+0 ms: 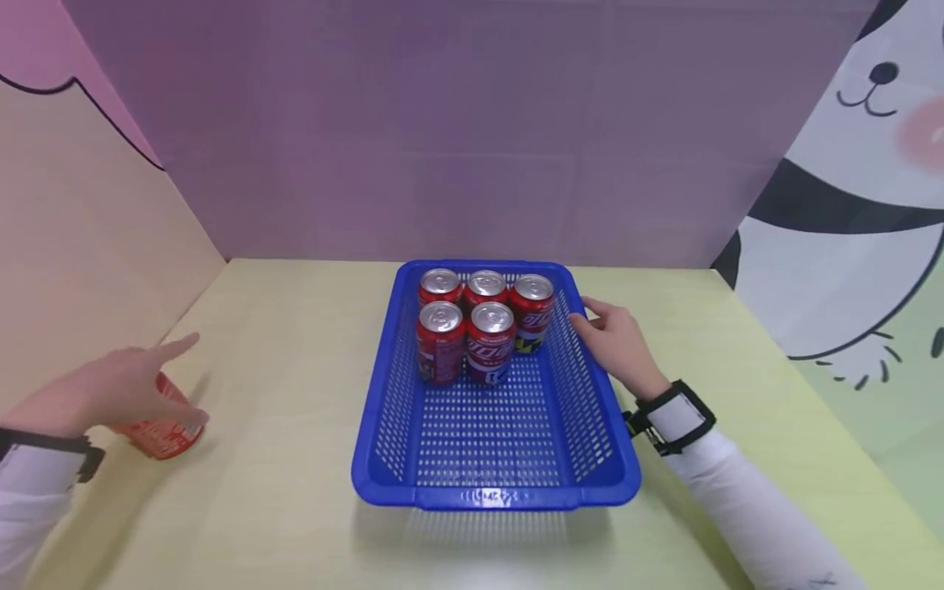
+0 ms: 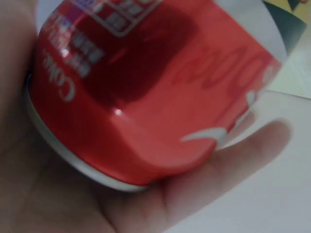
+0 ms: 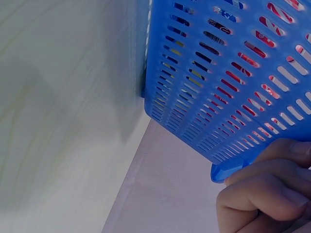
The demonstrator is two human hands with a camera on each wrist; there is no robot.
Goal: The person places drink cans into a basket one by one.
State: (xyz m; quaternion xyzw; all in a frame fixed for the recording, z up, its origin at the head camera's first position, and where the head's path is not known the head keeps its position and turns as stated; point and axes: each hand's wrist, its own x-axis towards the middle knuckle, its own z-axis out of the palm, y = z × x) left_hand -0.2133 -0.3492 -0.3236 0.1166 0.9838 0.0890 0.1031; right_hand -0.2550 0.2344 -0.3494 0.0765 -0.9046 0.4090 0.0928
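At the left, my left hand (image 1: 111,393) is spread around a red Coke can (image 1: 168,438) near the table's side, thumb and index finger extended. The can (image 2: 146,97) fills much of the left wrist view, its silver rim close to the palm and one fairly straight finger alongside it. My right hand (image 1: 619,344) grips the right rim of a blue plastic basket (image 1: 494,497), thumb on the rim. Curled fingers (image 3: 262,194) show against the basket's outside in the right wrist view. Several red cola cans (image 1: 490,344) stand upright at the basket's far end.
The basket rests on a pale wood-patterned table (image 1: 288,393). A purple-grey panel (image 1: 472,139) rises behind it. Walls stand on both sides, a beige one (image 1: 81,188) at the left and one with a panda drawing (image 1: 848,279) at the right.
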